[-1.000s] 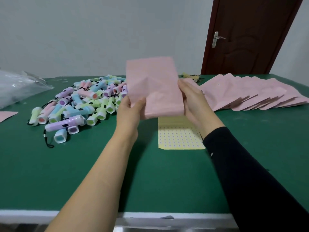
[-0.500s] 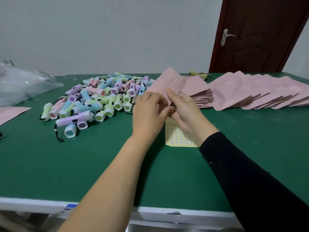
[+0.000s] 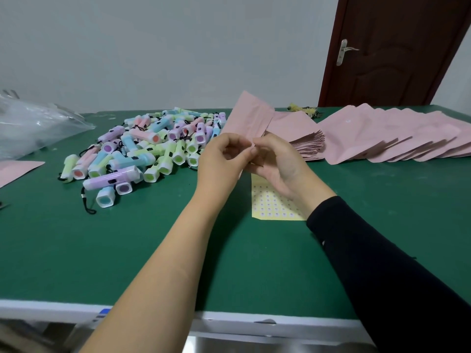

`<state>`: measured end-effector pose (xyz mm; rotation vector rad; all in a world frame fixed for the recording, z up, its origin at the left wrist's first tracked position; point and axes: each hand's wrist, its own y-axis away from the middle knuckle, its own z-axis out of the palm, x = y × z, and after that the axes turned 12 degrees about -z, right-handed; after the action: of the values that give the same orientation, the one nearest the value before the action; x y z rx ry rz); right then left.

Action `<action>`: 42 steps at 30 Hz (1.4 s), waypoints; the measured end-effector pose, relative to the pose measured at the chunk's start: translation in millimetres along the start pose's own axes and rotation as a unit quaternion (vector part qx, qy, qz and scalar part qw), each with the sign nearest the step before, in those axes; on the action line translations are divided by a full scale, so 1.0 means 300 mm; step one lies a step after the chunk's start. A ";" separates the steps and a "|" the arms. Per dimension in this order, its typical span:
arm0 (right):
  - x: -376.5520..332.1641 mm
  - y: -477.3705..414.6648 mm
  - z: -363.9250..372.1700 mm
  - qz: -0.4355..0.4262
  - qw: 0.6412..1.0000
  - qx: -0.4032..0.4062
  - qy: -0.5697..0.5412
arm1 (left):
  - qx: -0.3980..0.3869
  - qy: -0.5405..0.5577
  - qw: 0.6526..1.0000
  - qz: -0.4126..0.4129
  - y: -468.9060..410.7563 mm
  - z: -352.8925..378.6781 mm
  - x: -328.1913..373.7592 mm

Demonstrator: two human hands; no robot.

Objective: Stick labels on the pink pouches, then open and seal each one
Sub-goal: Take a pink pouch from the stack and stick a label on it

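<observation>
A pink pouch point(image 3: 248, 115) tilts away from me above the table's middle. My left hand point(image 3: 219, 161) and my right hand point(image 3: 277, 164) meet at its near edge, and both pinch that edge between thumb and fingertips. The near end of the pouch is hidden behind my fingers. Under my right wrist lies a yellow label sheet point(image 3: 272, 207) dotted with small round stickers. A stack of flat pink pouches point(image 3: 305, 146) sits just right of my hands. Beyond it a fanned row of pink pouches point(image 3: 397, 138) stretches to the right edge.
A heap of pastel toy flashlights point(image 3: 142, 149) with black cords covers the green table point(image 3: 127, 250) at left. A clear plastic bag point(image 3: 33, 126) lies far left, with a single pink pouch point(image 3: 15, 169) by it. A brown door point(image 3: 392, 49) stands behind.
The pouch, held upright and flat a second ago, has tipped away. Both hands have come together at its near edge, pinching it.
</observation>
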<state>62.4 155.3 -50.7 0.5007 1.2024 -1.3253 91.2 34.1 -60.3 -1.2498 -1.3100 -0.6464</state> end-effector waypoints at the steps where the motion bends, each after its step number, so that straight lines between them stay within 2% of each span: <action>1: -0.002 0.001 0.003 0.001 1.000 0.008 0.010 | 0.001 0.005 1.000 0.003 0.001 -0.001 0.001; 6: -0.007 0.001 0.006 -0.016 0.998 0.026 0.048 | 0.009 0.020 1.000 0.009 -0.002 -0.001 0.003; 10: -0.005 0.004 0.023 -0.038 0.984 0.036 0.171 | 0.024 -0.006 1.000 0.006 -0.003 0.006 0.002; 13: 0.004 0.008 0.043 -0.079 0.950 0.048 0.300 | 0.036 -0.012 0.999 0.006 -0.004 0.009 0.001; 18: 0.010 0.017 0.067 -0.130 0.908 0.059 0.393 | 0.060 -0.029 0.997 0.033 0.003 0.014 0.004; 25: 0.020 0.047 0.080 -0.267 0.782 0.016 0.562 | 0.111 -0.123 0.981 0.101 0.017 0.026 0.009; 29: 0.025 0.049 0.081 -0.289 0.785 0.038 0.547 | 0.125 -0.206 0.961 0.138 0.010 0.026 0.013; 31: 0.019 0.048 0.078 -0.303 0.785 0.040 0.538 | 0.127 -0.157 0.970 0.134 0.019 0.028 0.019; 32: 0.007 0.050 0.081 -0.330 0.772 0.045 0.542 | 0.125 -0.099 0.978 0.137 0.024 0.025 0.029; 34: -0.021 0.053 0.093 -0.422 0.705 0.040 0.569 | 0.124 0.015 0.980 0.154 0.032 0.018 0.051; 36: -0.025 0.047 0.090 -0.490 0.643 0.034 0.587 | 0.096 0.091 0.984 0.116 0.029 0.021 0.061; 37: -0.026 0.043 0.090 -0.467 0.646 0.015 0.603 | 0.070 0.108 0.989 0.066 0.024 0.027 0.059; 39: -0.017 0.029 0.084 -0.335 0.681 -0.032 0.650 | 0.019 0.119 0.992 -0.046 0.014 0.040 0.040; 40: -0.009 0.022 0.070 -0.279 0.684 -0.055 0.672 | 0.007 0.117 0.990 -0.076 0.008 0.043 0.028; 42: -0.009 0.021 0.063 -0.270 0.689 -0.058 0.670 | 0.018 0.113 0.991 -0.068 0.002 0.042 0.019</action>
<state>75.8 142.1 -43.5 1.1793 2.8064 -1.2594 88.7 47.3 -57.6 -1.0309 -1.2196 -0.8317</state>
